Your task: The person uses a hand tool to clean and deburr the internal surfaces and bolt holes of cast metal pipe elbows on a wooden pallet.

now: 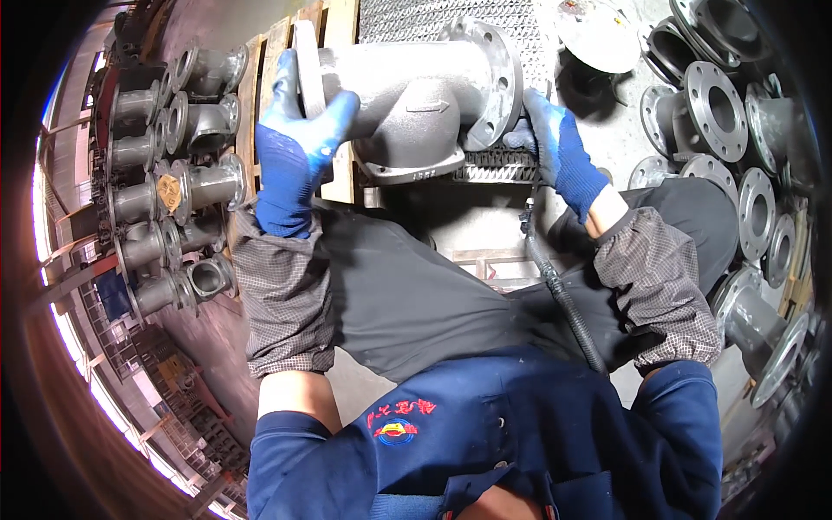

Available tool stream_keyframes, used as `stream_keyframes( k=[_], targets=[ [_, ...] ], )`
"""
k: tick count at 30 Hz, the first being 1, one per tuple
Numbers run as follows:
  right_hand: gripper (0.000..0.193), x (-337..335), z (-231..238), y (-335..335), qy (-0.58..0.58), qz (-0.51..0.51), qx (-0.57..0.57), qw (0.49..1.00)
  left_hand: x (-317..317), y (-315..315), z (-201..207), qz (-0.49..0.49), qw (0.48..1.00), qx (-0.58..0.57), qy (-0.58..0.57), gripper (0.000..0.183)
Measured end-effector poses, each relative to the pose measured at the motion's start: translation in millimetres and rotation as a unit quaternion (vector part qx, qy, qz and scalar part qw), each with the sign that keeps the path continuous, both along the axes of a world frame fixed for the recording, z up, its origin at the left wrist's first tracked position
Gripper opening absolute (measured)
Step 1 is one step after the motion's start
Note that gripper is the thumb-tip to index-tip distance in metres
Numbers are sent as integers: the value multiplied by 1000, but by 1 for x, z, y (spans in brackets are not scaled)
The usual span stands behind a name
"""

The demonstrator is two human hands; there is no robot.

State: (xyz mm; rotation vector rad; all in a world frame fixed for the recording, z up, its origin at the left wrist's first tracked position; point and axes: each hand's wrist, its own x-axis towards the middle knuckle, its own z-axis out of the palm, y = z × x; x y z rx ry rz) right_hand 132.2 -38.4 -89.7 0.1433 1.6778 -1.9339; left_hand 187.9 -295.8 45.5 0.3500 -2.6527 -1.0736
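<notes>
A grey cast valve body (416, 95) with bolt-hole flanges lies across a patterned metal plate (407, 19) in front of me. One flange stands at each end, a third faces toward me, and a raised arrow shows on its side. My left hand (303, 139), in a blue coated glove, is closed round the left end flange, thumb on the near side. At the right end flange, my gloved right hand (556, 143) grips the rim, its fingertips partly hidden. A dark ribbed hose (555, 282) with a metal nozzle hangs below my right hand, across my leg.
Several flanged castings (208, 121) are stacked at the left, and more flanged castings (715, 113) crowd the right. A wooden pallet (341, 24) lies under the plate's left side. A round pale disc (598, 36) on a dark support stands beyond my right hand.
</notes>
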Motion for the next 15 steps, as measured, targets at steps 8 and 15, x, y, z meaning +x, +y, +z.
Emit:
stream_keyframes(
  k=[8, 15],
  targets=[
    [30, -10, 23, 9, -92, -104, -66, 988, -11, -22, 9, -291, 889, -303, 184, 49],
    [37, -39, 21, 18, -53, -117, -140, 982, -37, -44, -12, -311, 880, -290, 211, 37]
  ],
)
